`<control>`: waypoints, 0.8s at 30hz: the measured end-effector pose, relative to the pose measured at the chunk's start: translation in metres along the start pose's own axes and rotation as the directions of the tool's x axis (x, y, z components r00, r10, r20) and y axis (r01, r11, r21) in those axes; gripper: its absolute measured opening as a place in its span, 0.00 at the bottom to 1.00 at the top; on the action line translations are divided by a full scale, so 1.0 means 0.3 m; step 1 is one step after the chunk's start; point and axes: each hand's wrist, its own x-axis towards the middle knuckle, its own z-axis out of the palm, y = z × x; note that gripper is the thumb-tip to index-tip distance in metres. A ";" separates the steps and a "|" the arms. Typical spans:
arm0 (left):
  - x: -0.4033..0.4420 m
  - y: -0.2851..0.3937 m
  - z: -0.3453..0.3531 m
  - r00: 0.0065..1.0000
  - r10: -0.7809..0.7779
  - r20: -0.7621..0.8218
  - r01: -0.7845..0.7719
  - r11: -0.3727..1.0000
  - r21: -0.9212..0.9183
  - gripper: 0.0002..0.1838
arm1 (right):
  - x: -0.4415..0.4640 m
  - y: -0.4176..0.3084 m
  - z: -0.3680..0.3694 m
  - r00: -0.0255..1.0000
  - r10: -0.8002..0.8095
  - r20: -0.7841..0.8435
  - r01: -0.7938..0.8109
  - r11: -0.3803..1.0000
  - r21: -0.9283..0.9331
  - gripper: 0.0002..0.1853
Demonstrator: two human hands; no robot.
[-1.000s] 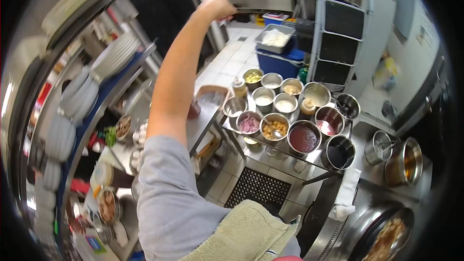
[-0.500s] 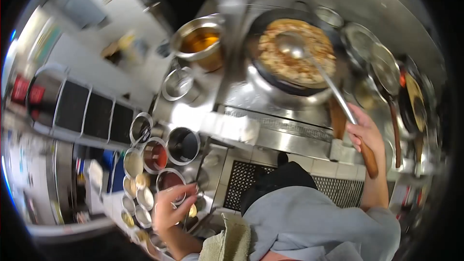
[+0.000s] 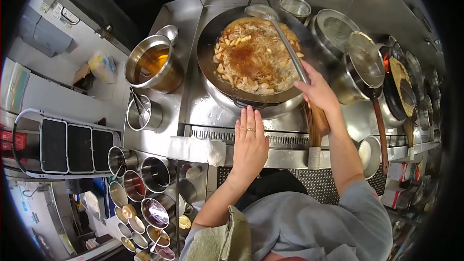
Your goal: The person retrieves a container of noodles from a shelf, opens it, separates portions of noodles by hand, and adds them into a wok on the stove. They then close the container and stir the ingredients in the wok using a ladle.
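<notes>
A large dark wok (image 3: 207,58) sits on the stove, full of chopped pieces in bubbling brown liquid (image 3: 256,55). My right hand (image 3: 319,89) grips a long metal ladle (image 3: 288,48) on the wok's right side. The ladle's bowl rests by the far rim, near the looped back handle. My left hand (image 3: 250,140) is stretched flat, palm down, fingers straight and close together. Its fingertips are at the wok's near handle (image 3: 241,102); whether they touch it I cannot tell. A folded white cloth (image 3: 193,150) lies left of that hand.
A steel pot of amber liquid (image 3: 152,65) and a smaller pot with utensils (image 3: 144,114) stand left. Several seasoning containers (image 3: 155,212) fill the lower left. Right of the wok are strainers (image 3: 365,60), a bamboo brush (image 3: 314,135) and a flame-lit pan (image 3: 398,79).
My left hand has moved from above the containers to the wok's near side. The ladle has shifted from over the food to the far rim. The view has turned, and the liquid now bubbles more visibly.
</notes>
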 end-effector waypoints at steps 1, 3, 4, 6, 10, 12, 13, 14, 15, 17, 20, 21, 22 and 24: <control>0.008 -0.001 0.026 0.996 -0.075 0.049 0.073 0.997 0.040 0.37 | 0.038 0.006 -0.004 1.000 0.006 0.018 -0.006 1.000 -0.012 0.38; -0.002 0.009 0.057 0.991 -0.113 0.076 0.109 0.993 0.049 0.36 | 0.076 0.012 0.005 0.999 0.020 0.045 -0.020 1.000 -0.010 0.38; -0.003 0.013 0.063 0.987 -0.137 0.086 0.133 0.990 0.047 0.36 | 0.085 0.002 0.009 0.997 0.026 0.073 -0.024 0.999 -0.025 0.38; -0.006 0.016 0.045 0.981 -0.154 0.121 0.149 0.988 0.047 0.35 | 0.087 -0.016 0.018 0.993 0.041 0.107 -0.038 0.999 -0.036 0.38; 0.000 0.009 0.019 0.983 -0.127 0.135 0.130 0.991 -0.011 0.31 | 0.027 -0.028 0.024 0.956 0.054 0.289 -0.012 0.989 -0.146 0.39; -0.006 -0.003 0.010 0.982 -0.116 0.151 0.118 0.993 -0.006 0.30 | -0.039 -0.024 0.034 0.947 -0.049 0.319 0.136 0.956 -0.259 0.40; -0.006 -0.009 0.006 0.982 -0.101 0.161 0.102 0.995 -0.002 0.30 | -0.084 -0.028 0.038 0.948 -0.047 0.316 0.134 0.956 -0.261 0.40; -0.006 -0.018 0.001 0.983 -0.091 0.159 0.094 0.996 -0.009 0.30 | -0.137 -0.036 0.042 0.941 -0.041 0.337 0.163 0.926 -0.340 0.40; -0.008 -0.025 -0.003 0.981 -0.087 0.171 0.091 0.996 -0.020 0.29 | -0.193 -0.037 0.045 0.935 -0.030 0.353 0.186 0.889 -0.418 0.40; -0.010 -0.037 -0.009 0.981 -0.050 0.186 0.060 0.997 -0.049 0.28 | -0.303 -0.005 0.024 0.935 -0.062 0.350 0.243 0.829 -0.503 0.41; -0.023 -0.058 -0.004 0.990 -0.006 0.141 0.025 0.991 -0.133 0.25 | -0.448 -0.029 -0.042 0.943 -0.026 0.331 0.263 0.667 -0.697 0.42; -0.023 -0.066 -0.006 0.990 0.012 0.140 0.008 0.989 -0.146 0.25 | -0.488 -0.063 -0.058 0.952 0.025 0.306 0.239 0.566 -0.789 0.42; -0.025 -0.075 -0.011 0.992 0.042 0.115 -0.021 0.983 -0.183 0.24 | -0.530 -0.096 -0.060 0.963 0.062 0.262 0.196 0.504 -0.841 0.41; -0.035 -0.090 -0.016 0.993 0.078 0.091 -0.055 0.973 -0.225 0.23 | -0.609 -0.144 -0.067 0.979 0.067 0.193 0.130 0.526 -0.841 0.42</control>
